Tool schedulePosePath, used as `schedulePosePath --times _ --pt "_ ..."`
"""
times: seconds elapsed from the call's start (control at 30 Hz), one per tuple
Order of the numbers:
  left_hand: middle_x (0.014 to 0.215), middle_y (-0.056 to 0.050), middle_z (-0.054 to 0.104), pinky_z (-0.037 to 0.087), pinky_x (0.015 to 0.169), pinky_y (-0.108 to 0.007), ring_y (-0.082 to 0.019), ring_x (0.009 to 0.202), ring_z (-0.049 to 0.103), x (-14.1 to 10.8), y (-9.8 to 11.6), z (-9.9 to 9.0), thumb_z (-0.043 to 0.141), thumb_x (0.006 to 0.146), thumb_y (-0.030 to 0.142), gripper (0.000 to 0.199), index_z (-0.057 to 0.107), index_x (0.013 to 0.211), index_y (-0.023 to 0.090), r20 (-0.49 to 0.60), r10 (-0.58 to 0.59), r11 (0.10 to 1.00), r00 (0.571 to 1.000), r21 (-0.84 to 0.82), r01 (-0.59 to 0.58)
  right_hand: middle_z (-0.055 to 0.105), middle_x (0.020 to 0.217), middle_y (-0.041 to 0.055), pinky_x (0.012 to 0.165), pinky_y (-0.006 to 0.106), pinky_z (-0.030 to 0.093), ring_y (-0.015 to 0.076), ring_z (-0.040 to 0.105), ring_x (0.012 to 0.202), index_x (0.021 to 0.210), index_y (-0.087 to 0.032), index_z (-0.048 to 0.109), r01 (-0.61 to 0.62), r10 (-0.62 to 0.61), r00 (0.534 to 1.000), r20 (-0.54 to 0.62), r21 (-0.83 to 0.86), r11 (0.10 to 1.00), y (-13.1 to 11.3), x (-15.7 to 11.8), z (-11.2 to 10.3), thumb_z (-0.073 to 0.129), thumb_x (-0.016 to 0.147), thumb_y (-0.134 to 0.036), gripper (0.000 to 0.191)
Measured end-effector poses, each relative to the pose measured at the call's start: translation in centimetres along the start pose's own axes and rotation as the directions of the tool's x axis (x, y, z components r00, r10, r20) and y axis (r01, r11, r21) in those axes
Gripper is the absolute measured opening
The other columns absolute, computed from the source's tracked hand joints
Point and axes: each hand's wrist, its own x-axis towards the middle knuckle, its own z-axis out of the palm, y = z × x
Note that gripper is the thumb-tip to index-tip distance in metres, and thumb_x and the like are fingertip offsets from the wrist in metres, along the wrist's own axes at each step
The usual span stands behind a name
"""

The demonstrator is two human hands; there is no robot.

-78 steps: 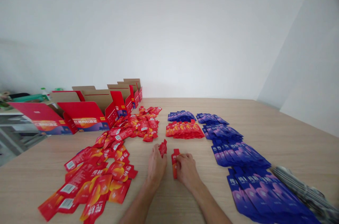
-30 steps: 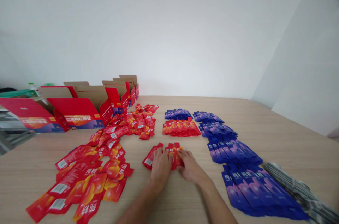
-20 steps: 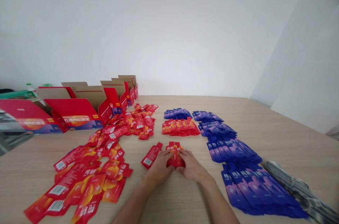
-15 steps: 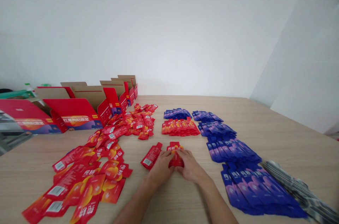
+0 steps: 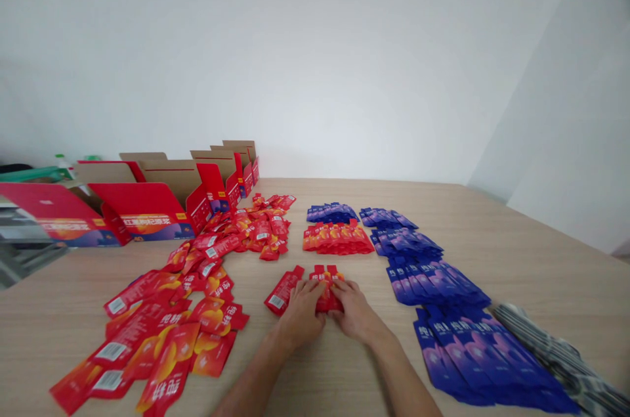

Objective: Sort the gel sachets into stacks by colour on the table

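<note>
Two overlapping red pouches [image 5: 323, 279] lie on the table in front of me, their narrow necks side by side and pointing away. My left hand [image 5: 304, 308] grips them from the left, fingers bent over the printed face. From the right, my right hand [image 5: 353, 310] holds the other edge, thumb close to the left one. The lower part of the pouches is partly covered by my fingers. Just left of my left hand lies a single red pouch [image 5: 283, 293], barcode side up. Beyond my hands is a row of overlapping red pouches [image 5: 337, 240].
Loose red pouches [image 5: 172, 338] are heaped along the left. Open red cartons [image 5: 147, 207] stand behind them. Fanned blue pouches [image 5: 487, 358] form several groups on the right, with another blue group [image 5: 332, 212] at the back. A striped cloth bundle [image 5: 546, 348] lies at the right edge.
The two pouches between my hands have spread slightly apart, so two separate necks show now. My hands stay almost in place. The whole view has shifted a little.
</note>
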Motion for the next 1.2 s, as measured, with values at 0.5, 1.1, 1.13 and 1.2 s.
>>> schedulePosePath --times 0.5,1.1,1.13,1.2 --pt "0.099 -0.009 0.068 0.042 0.085 -0.029 -0.02 0.093 0.061 0.6 -2.9 -1.7 0.051 0.082 0.021 0.023 0.066 0.099 0.018 -0.247 -0.35 0.937 0.904 -0.066 0.344 0.043 0.151 0.0107 0.111 0.044 0.031 0.0327 0.031 0.138 0.138 -0.017 0.054 -0.13 0.132 0.991 0.024 -0.06 0.99 0.6 0.1 0.2 0.065 0.073 -0.033 0.068" --pt "0.083 -0.002 0.071 0.046 0.07 -0.024 -0.014 0.075 0.065 1.7 -3.5 0.7 0.055 0.084 0.015 0.013 0.061 0.095 0.017 -0.221 -0.496 0.8 0.84 -0.492 0.344 0.037 0.155 0.0105 0.115 0.047 0.02 0.0338 0.02 0.144 0.145 -0.018 0.044 -0.127 0.127 0.992 0.014 -0.043 0.991 -0.9 0.2 1.2 0.068 0.074 -0.044 0.08" --pt "0.084 -0.003 0.071 0.046 0.072 -0.025 -0.014 0.077 0.065 1.6 -3.2 0.6 0.053 0.085 0.015 0.012 0.062 0.093 0.017 -0.232 -0.467 0.834 0.853 -0.437 0.337 0.037 0.154 0.0101 0.115 0.047 0.021 0.0333 0.022 0.143 0.145 -0.018 0.045 -0.125 0.126 0.992 0.017 -0.046 0.991 -0.8 0.2 1.2 0.067 0.075 -0.044 0.077" --pt "0.088 -0.005 0.071 0.045 0.077 -0.026 -0.015 0.082 0.064 1.3 -2.5 0.2 0.05 0.087 0.016 0.015 0.064 0.092 0.017 -0.238 -0.421 0.885 0.875 -0.316 0.34 0.039 0.154 0.0096 0.114 0.046 0.021 0.0324 0.025 0.142 0.143 -0.019 0.047 -0.127 0.128 0.991 0.022 -0.052 0.991 -0.7 0.2 1.1 0.065 0.076 -0.041 0.073"
